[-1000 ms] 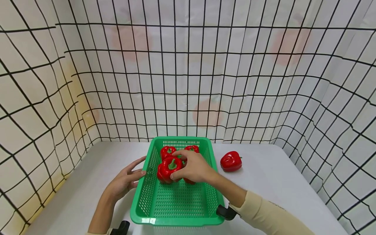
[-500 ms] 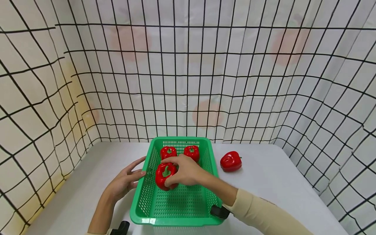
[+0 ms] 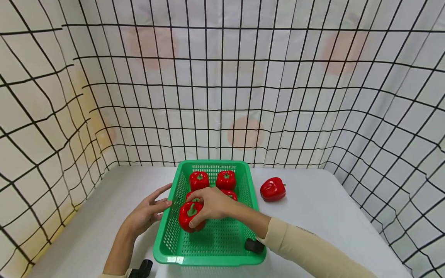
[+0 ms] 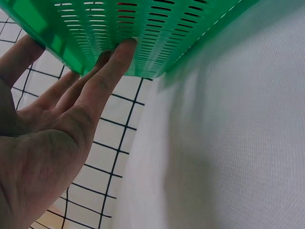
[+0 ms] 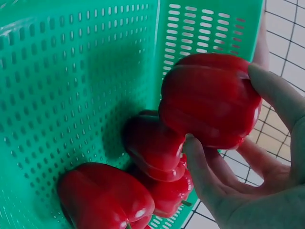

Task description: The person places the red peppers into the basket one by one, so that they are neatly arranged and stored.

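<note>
My right hand (image 3: pixel 213 203) grips a red bell pepper (image 3: pixel 187 222) between thumb and fingers, its green stem facing up. In the right wrist view this bell pepper (image 5: pixel 209 100) is held above other peppers. They lie in a green perforated basket (image 3: pixel 208 261). Two peppers stand at the basket's back, the left one (image 3: pixel 199 180) and the right one (image 3: pixel 226 180). Others sit in front of them, partly hidden by my right hand. Against the basket's left wall rests my left hand (image 3: pixel 145 214), its fingers spread and fairly straight. In the left wrist view a fingertip touches the slotted wall (image 4: pixel 157 28).
A single red bell pepper (image 3: pixel 273 189) lies on its side on the white table (image 3: pixel 313 216), right of the basket. Black grid netting (image 3: pixel 222 96) over a white backdrop encloses the table at the back and both sides.
My right hand has carried the bell pepper toward the near left of the basket, uncovering peppers behind it. My left hand has stayed at the basket's left wall.
</note>
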`<state>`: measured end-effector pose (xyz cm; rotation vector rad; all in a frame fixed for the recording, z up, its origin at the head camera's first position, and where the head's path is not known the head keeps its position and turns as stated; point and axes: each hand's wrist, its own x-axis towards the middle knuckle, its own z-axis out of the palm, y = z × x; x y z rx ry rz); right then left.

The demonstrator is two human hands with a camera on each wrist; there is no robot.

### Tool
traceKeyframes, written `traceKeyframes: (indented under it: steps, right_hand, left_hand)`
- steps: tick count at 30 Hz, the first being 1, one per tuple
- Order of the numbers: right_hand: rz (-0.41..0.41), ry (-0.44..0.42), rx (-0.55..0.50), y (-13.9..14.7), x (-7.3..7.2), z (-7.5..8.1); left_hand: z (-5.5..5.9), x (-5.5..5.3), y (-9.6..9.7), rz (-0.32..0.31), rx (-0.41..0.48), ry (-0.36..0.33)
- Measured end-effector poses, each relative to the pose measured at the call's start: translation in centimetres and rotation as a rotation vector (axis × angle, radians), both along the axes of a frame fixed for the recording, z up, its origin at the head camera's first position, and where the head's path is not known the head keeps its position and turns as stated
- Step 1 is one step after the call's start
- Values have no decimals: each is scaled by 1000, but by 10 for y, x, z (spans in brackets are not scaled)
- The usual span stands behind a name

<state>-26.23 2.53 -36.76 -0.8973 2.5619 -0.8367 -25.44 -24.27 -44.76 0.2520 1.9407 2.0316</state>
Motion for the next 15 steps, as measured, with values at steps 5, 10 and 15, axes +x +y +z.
traceKeyframes:
  steps: [5,10,15]
  right_hand:
    - [58,-10,38,-4,-2,-4]
    - [92,-26,37,-6,-3,-9]
    - [112,2,52,-8,-6,-15]
  left_hand:
    - [0,0,0,3,-7,0]
    - [0,1,0,-7,-3,3]
    - [-1,1,0,-13,-4,12]
